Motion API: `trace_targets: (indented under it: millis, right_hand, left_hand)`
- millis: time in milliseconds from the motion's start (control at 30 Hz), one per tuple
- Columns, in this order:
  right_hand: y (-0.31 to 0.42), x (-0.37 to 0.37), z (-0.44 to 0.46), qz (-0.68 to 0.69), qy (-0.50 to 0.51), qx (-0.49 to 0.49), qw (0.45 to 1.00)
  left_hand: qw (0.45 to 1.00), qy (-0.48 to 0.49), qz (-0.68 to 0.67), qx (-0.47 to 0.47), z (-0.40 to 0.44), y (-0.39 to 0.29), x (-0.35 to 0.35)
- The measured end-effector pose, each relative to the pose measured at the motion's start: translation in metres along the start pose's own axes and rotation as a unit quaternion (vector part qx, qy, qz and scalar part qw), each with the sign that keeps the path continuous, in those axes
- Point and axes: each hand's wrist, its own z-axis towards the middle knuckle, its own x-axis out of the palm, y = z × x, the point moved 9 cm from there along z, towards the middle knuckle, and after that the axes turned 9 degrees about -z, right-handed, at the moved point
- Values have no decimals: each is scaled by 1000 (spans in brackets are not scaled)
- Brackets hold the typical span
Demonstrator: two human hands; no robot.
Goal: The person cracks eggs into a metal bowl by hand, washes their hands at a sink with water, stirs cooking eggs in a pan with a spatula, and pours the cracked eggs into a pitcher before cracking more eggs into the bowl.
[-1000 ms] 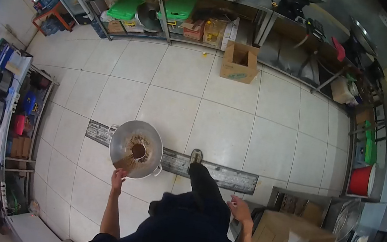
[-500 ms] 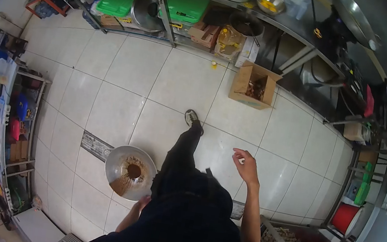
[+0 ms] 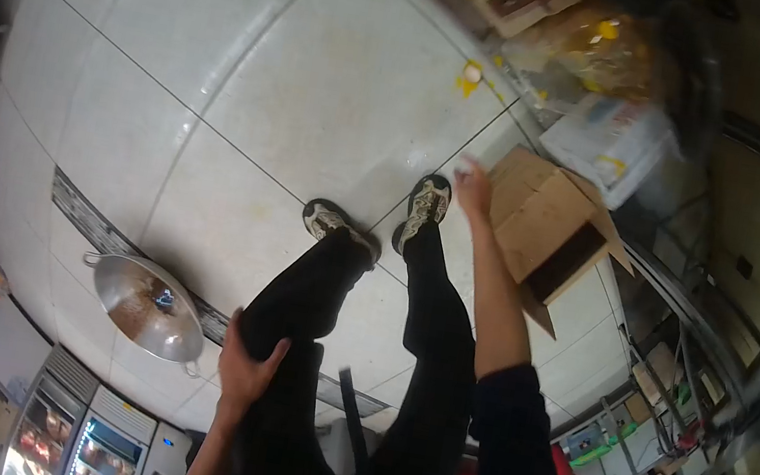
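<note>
My left hand (image 3: 248,368) is at my left thigh, thumb and fingers apart, with nothing in it. My right hand (image 3: 472,190) reaches forward beside the cardboard box (image 3: 529,206); its fingers are blurred, so I cannot make out whether they hold anything. On the floor in front of that hand lies a broken egg (image 3: 472,73) with yellow yolk spilled around it. A large metal wok (image 3: 172,329) with brown residue inside rests on the floor at the left.
Under the counter at the upper right are a white container (image 3: 608,144) and a plastic-wrapped bundle (image 3: 608,50). A patterned drain strip (image 3: 85,216) crosses the floor. Lit display fridges (image 3: 107,453) stand at the lower left.
I have moved toward the counter and my view has tilted down. The box and spilled egg are much closer. My right hand has reached forward, and my left hand now rests by my thigh.
</note>
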Motion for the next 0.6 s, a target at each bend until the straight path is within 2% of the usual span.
trace_targets:
  millis: [100,167,267,300,367,433,500,567,600]
  right_hand:
    - [-7,10,102,-31,-58,8,998]
    - [0,12,148,-57,-107,-11,993]
    - [3,27,201,-95,-123,-30,987]
    - [1,32,215,-149,-131,-41,979]
    - [2,38,230,-202,-135,-54,969]
    - [5,27,236,-266,-174,-14,948]
    - [3,24,232,-265,-169,-25,949]
    - [14,13,210,-195,-245,-150,938]
    - [17,7,195,-159,-242,-162,943]
  left_hand:
    - [998,-17,-32,-47,4,5,8]
    - [984,-30,-129,-116,2,14,7]
    - [983,-50,-66,-166,-5,34,0]
    - [983,-57,-26,-175,-6,37,-3]
    - [982,-66,-27,-176,-10,41,-1]
    - [982,-65,-44,-173,-11,40,0]
    - [981,-69,-45,-177,-10,37,2]
    - [980,-71,-40,-181,-9,34,1]
    - [981,-71,-37,-176,-9,32,-1]
